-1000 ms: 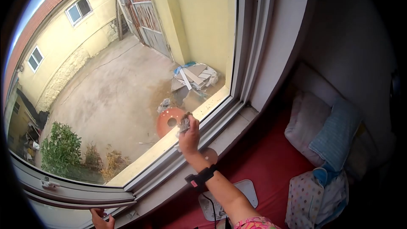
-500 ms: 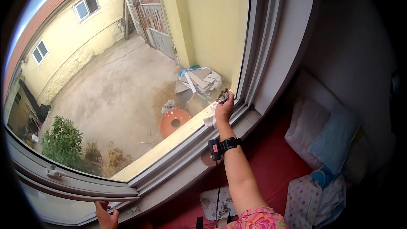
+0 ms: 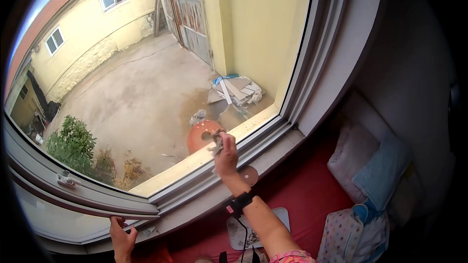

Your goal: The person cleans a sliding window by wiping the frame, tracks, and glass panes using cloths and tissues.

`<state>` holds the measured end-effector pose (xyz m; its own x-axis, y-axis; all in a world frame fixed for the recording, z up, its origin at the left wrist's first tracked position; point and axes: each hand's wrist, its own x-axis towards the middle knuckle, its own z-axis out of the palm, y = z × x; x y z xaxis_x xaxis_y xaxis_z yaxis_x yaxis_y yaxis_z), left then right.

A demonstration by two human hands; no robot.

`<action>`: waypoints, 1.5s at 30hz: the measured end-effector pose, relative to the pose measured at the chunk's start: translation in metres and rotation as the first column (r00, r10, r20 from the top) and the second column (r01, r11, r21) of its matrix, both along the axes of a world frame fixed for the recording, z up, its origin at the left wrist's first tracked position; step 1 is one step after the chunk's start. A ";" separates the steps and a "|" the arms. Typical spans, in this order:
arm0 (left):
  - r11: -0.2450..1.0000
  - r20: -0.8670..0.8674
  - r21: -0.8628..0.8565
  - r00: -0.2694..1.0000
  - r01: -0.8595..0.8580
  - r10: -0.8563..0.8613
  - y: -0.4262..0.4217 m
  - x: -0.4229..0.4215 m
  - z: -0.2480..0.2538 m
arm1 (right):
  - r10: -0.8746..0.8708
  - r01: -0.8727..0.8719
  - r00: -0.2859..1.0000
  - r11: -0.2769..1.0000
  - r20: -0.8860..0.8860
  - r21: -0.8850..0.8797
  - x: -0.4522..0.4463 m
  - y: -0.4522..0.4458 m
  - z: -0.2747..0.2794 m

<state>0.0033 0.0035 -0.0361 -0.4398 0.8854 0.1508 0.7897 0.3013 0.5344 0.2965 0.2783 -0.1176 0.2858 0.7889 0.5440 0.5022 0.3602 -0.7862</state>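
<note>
My right hand (image 3: 226,157), with a black band on its wrist, is closed around a crumpled greyish cloth (image 3: 217,141) over the outer ledge (image 3: 192,164), beside the metal window track (image 3: 263,142). Part of the cloth is hidden by my fingers. At the lower left, my left hand (image 3: 122,236) touches the lower edge of the sliding window frame (image 3: 92,208), thumb apart from the fingers. A white latch (image 3: 68,180) is on that frame.
A whitish tray (image 3: 237,234) with dark debris lies on the red cover (image 3: 302,190) below the sill. Pillows (image 3: 382,173) and dotted fabric (image 3: 340,234) are at the right. Outside are a green bush (image 3: 72,146), a reddish round object (image 3: 201,137) and a pile of boards (image 3: 236,90).
My right hand moved right along the ledge to the window corner, then back left with the cloth. My left hand stayed at the frame. The view has shifted slightly.
</note>
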 end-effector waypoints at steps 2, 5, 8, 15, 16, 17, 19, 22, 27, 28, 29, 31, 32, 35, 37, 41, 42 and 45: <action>1.000 -0.026 -0.006 1.000 0.012 -0.012 0.000 -0.001 -0.003 | -0.236 0.228 0.963 0.971 -0.133 -0.074 0.048 0.049 0.006; 1.000 -0.003 -0.006 1.000 -0.010 0.010 0.001 0.002 -0.002 | -0.303 0.294 0.937 0.953 -0.175 -0.072 0.085 0.090 0.004; 1.000 0.014 0.009 1.000 -0.013 0.013 0.002 0.001 -0.004 | -0.357 0.349 0.917 0.934 -0.179 -0.072 0.051 0.073 0.015; 1.000 -0.033 -0.003 0.999 -0.001 0.001 0.004 0.006 -0.001 | 0.390 -0.385 0.895 0.920 0.216 -0.066 -0.079 -0.066 -0.014; 1.000 -0.035 0.005 0.999 -0.006 0.006 0.005 0.006 -0.002 | 0.470 -0.460 0.843 0.882 0.263 -0.102 -0.077 -0.069 -0.012; 1.000 -0.009 0.001 1.000 -0.007 0.007 0.004 0.004 -0.003 | 0.443 -0.431 0.869 0.897 0.222 -0.102 -0.069 -0.063 -0.007; 1.000 0.007 0.012 1.000 -0.002 0.002 0.005 0.003 -0.007 | 0.276 -0.285 0.955 0.956 0.108 0.075 -0.042 -0.038 0.012; 1.000 -0.011 0.014 1.000 0.016 -0.016 0.007 0.004 -0.009 | -0.126 0.129 0.978 0.992 -0.168 0.008 0.011 0.026 0.047; 0.999 -0.028 0.050 1.000 0.012 -0.011 0.010 0.003 -0.016 | -0.248 0.273 0.927 0.960 -0.281 0.054 0.018 0.063 0.100; 0.999 -0.021 0.050 1.000 0.013 -0.012 0.010 0.004 -0.017 | -0.205 0.235 0.950 0.966 -0.234 0.108 -0.002 0.044 0.111; 0.999 -0.014 0.050 1.000 0.013 -0.013 0.011 0.005 -0.018 | -0.096 0.122 0.984 0.976 -0.148 0.178 -0.029 0.021 0.113; 0.999 0.010 0.049 1.000 0.015 -0.016 0.013 0.003 -0.019 | 0.195 -0.214 0.976 0.942 0.097 0.260 -0.070 -0.022 0.108; 0.999 0.024 0.027 0.999 0.022 -0.023 0.011 0.002 -0.019 | 0.331 -0.398 0.906 0.879 0.264 0.264 -0.080 -0.035 0.101; 0.997 0.005 0.018 0.997 0.081 -0.082 0.008 -0.005 -0.022 | 0.399 -0.495 0.835 0.846 0.379 0.200 -0.071 -0.043 0.126; 0.995 0.031 0.043 0.995 0.091 -0.092 0.010 -0.005 -0.020 | 0.213 -0.245 0.968 0.909 0.130 0.338 -0.055 -0.016 0.155; 0.991 0.083 0.040 0.988 0.125 -0.128 0.011 -0.006 -0.020 | -0.107 0.164 0.945 0.973 -0.309 0.164 -0.023 0.044 0.220; 0.990 0.083 0.056 0.988 0.127 -0.131 0.013 -0.007 -0.018 | -0.103 0.165 0.946 0.970 -0.309 0.180 -0.031 0.041 0.228; 0.994 0.087 -0.010 0.990 0.112 -0.110 0.012 -0.007 -0.015 | -0.111 0.107 0.994 0.881 -0.019 0.461 -0.073 0.017 0.245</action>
